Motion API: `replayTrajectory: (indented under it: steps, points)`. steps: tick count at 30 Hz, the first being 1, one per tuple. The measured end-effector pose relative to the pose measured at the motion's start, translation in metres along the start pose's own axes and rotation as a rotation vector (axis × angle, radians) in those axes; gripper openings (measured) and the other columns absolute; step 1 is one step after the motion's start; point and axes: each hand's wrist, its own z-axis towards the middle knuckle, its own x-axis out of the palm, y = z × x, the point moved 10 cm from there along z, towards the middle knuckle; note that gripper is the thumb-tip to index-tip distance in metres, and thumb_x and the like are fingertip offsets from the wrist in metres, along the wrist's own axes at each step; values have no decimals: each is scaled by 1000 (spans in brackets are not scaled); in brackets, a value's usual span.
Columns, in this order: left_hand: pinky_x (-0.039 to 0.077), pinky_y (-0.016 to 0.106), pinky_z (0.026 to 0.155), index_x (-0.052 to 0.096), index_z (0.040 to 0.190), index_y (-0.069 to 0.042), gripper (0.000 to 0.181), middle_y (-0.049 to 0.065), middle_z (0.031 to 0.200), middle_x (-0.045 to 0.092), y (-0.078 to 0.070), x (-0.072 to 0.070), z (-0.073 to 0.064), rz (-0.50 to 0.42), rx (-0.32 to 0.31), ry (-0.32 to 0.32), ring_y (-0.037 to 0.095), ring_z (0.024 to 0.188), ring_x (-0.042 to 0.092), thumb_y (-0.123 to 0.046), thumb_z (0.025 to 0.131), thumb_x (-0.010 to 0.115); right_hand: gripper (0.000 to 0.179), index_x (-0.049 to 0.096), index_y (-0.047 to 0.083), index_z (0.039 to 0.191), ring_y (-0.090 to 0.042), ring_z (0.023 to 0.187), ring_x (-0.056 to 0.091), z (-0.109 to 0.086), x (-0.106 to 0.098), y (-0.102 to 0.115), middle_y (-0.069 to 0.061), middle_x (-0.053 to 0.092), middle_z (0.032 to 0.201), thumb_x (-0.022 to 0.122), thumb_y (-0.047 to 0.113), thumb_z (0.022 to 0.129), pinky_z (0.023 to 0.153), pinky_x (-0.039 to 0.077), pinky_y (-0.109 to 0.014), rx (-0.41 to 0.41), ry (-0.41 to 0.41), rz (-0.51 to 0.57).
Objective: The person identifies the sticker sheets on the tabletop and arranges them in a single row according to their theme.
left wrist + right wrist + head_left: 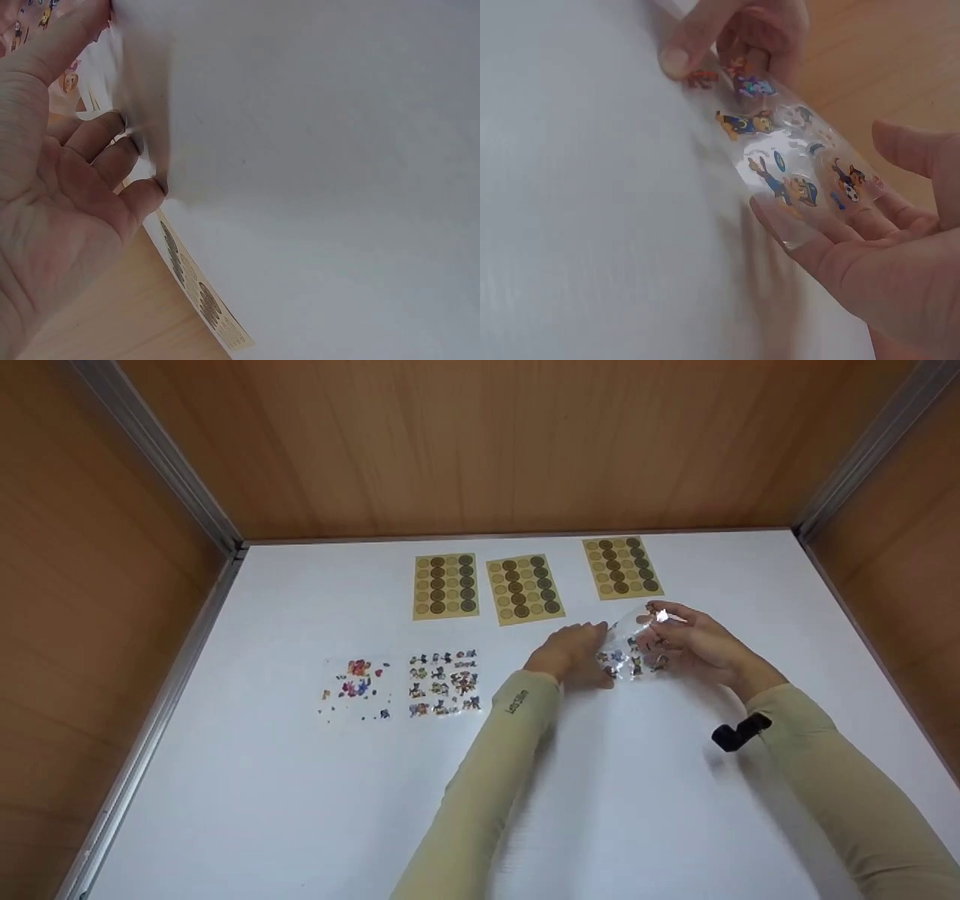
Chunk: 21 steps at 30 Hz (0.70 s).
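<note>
A clear sticker sheet (634, 649) printed with small cartoon dogs is bent and lifted off the table between both hands. My left hand (574, 651) pinches its left end, thumb on top and fingers beneath. Under the other end lie the fingers of my right hand (705, 645); in the right wrist view the right thumb stands apart from the sheet (780, 161). In the left wrist view the left hand (67, 172) has its fingertips near the white table, and only a corner of the sheet (37, 22) shows.
Left of the hands, two more clear sheets lie flat: a densely printed one (442, 682) and a sparser one (356, 690). Three gold sheets of round stickers (445, 586) (525, 589) (622, 568) lie along the back. Wooden walls (510, 450) enclose the white table (300, 810).
</note>
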Motion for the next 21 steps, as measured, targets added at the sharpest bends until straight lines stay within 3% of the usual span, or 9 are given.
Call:
replayTrajectory:
  steps: [4,10,14,17,21]
  points:
    - [41,39,112,47,150,-20,87,3,139,60,0,-1,0,8,2,2,23,129,54,-35,76,90,69,18,10,162,-22,111,68,-1,7,-1,-9,49,152,57,12,104,99,54,-40,28,42,88]
    - [46,35,106,43,153,-18,92,1,126,64,-2,0,2,31,23,-3,20,117,59,-35,76,90,60,21,7,160,-22,105,71,-4,12,0,-8,60,142,50,11,107,90,58,-39,19,82,113]
    - [39,35,114,32,160,-19,102,3,142,58,-1,1,3,25,17,2,20,130,53,-36,77,90,57,27,6,158,-22,105,71,-7,18,3,-8,64,138,51,9,107,91,58,-37,-5,93,99]
    - [29,35,121,24,163,-22,110,2,158,43,2,3,4,-4,-5,-4,21,144,41,-36,77,90,59,25,5,159,-26,116,67,-8,23,5,-10,60,142,53,11,106,98,55,-38,-7,101,85]
    - [20,37,124,15,165,-22,118,0,163,34,3,4,4,-64,-4,-25,22,148,33,-31,75,92,60,23,4,159,-28,120,64,-10,28,7,-10,59,143,52,11,107,101,53,-41,-4,100,80]
